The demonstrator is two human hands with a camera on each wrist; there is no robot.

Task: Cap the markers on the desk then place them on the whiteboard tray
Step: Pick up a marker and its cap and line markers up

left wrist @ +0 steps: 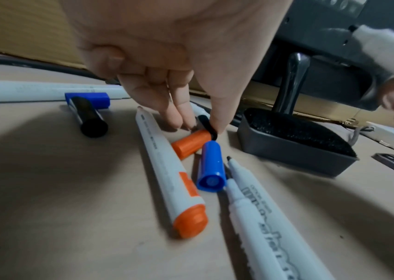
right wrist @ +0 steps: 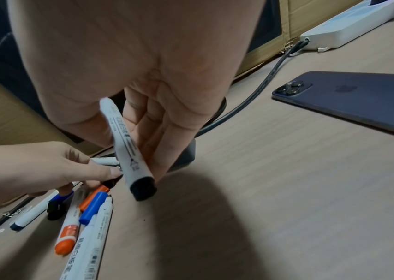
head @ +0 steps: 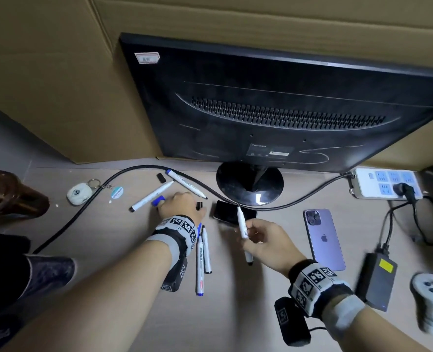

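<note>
My left hand (head: 197, 208) reaches down to the desk (head: 235, 313) and pinches a small black cap (left wrist: 206, 126) between thumb and fingertips. An orange cap (left wrist: 191, 144) and a blue cap (left wrist: 211, 166) lie right against it. My right hand (head: 251, 237) holds a white marker with a black end (head: 243, 232) above the desk, its bare tip pointing away from me; the same marker (right wrist: 129, 151) crosses the fingers in the right wrist view. An orange-ended marker (left wrist: 167, 170) and an uncapped black-tipped marker (left wrist: 251, 208) lie under my left wrist. Two more uncapped markers (head: 154, 195) lie further back.
A monitor (head: 286, 102) on a round base (head: 249, 185) stands behind, with a black cable (head: 83, 212) running across the desk. A black eraser (left wrist: 294, 140) sits just right of the caps. A phone (head: 323, 240), power strip (head: 385, 184) and adapter (head: 375, 280) lie to the right.
</note>
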